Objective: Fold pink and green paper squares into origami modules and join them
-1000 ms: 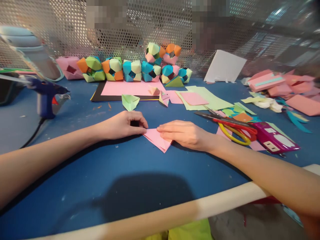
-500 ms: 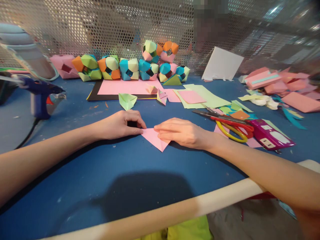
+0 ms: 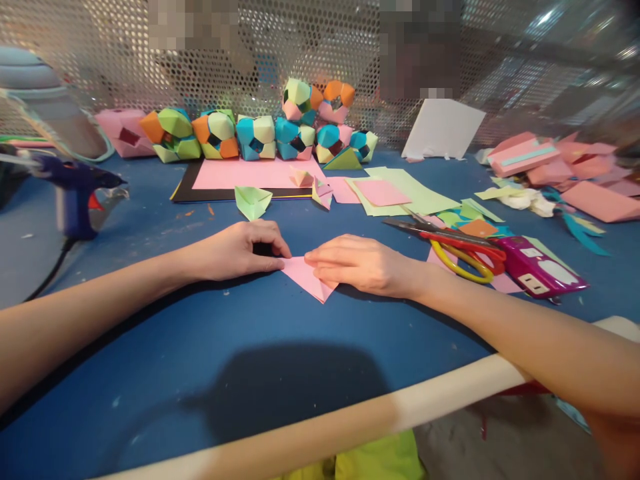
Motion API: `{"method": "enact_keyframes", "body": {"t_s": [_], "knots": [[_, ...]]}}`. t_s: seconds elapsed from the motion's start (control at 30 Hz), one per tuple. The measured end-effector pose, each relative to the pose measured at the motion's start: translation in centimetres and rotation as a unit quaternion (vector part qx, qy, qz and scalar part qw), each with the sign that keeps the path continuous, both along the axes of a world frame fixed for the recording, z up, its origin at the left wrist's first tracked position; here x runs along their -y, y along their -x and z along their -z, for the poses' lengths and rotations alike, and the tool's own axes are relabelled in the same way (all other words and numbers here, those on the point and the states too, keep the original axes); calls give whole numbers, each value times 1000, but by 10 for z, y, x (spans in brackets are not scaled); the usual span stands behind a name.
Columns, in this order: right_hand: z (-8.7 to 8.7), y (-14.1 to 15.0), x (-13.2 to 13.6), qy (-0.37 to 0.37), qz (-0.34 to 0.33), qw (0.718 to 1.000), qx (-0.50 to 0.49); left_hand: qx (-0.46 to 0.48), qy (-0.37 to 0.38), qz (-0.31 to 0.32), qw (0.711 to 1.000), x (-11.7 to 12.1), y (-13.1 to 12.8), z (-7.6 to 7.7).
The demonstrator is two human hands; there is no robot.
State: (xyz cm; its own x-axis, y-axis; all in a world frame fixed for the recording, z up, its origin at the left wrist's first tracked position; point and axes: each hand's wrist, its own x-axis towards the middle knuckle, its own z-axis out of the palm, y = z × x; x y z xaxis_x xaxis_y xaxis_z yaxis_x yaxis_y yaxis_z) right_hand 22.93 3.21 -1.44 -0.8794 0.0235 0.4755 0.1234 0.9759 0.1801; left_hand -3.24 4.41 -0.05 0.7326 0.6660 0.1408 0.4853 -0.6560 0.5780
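A folded pink paper triangle (image 3: 311, 283) lies flat on the blue table, its point toward me. My left hand (image 3: 245, 250) pinches its left corner between thumb and index finger. My right hand (image 3: 360, 265) lies over the triangle's right side, fingers together and pressing on the paper near its upper edge; the right corner is hidden beneath it. Just beyond my left hand sits a light green folded paper piece (image 3: 253, 201). A small pink folded piece (image 3: 323, 193) stands farther back.
Several multicoloured folded-paper balls (image 3: 256, 138) line the mesh wall. A blue glue gun (image 3: 75, 193) stands at left. Scissors (image 3: 455, 241), a purple power strip (image 3: 543, 268) and paper scraps lie at right. A pale rounded rail (image 3: 310, 427) edges the table nearest me.
Both hands keep almost the same place on the pink paper. The whole view has shifted very slightly.
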Motion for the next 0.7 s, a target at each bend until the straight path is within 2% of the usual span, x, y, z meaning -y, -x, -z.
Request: {"method": "enact_keyframes", "body": {"t_s": [0.13,0.27,0.47,0.7], "knots": [[-2,1,0,-12,1,1000,9,-10,-17,0,1000,3,-3,-3],[-1,0,1,-11,18,999,28,-9,-104,10,995,18,-11,-11],[-1,1,5,51,69,996,39,-57,-177,90,978,47,-26,-15],[-1,0,2,27,29,999,29,-80,-195,120,970,51,-27,-8]]}}
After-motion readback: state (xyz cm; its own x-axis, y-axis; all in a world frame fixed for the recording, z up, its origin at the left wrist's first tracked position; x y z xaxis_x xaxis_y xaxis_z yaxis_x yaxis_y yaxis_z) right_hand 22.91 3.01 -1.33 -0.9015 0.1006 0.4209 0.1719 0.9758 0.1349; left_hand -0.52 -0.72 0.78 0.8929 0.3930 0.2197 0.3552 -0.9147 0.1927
